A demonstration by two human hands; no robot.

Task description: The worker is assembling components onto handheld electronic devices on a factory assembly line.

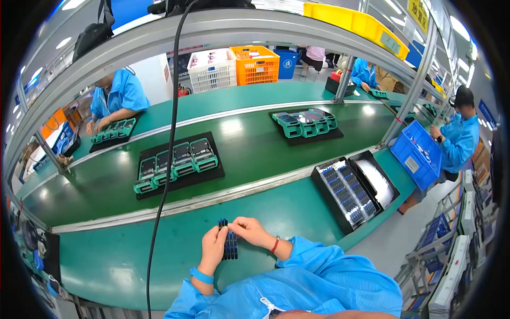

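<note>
Just in front of my body, above the green bench top, my left hand (213, 245) is closed around a small bunch of narrow black-and-blue strips (230, 249). The strips stand side by side, and their blue upper ends poke out above the fingers. From the right, my right hand (252, 232) meets the bunch near its top, thumb and fingertips pinched together. What lies in that pinch is too small to make out. Right of my hands, an open black box (345, 194) holds rows of similar blue-and-black pieces in clear packing.
Beyond the metal rail, a green conveyor (244, 143) carries black trays with green-framed modules (178, 162). A black cable (173, 133) hangs down left of my hands. A blue crate (417, 154) stands at the bench's right end. Co-workers in blue sit or stand around the line.
</note>
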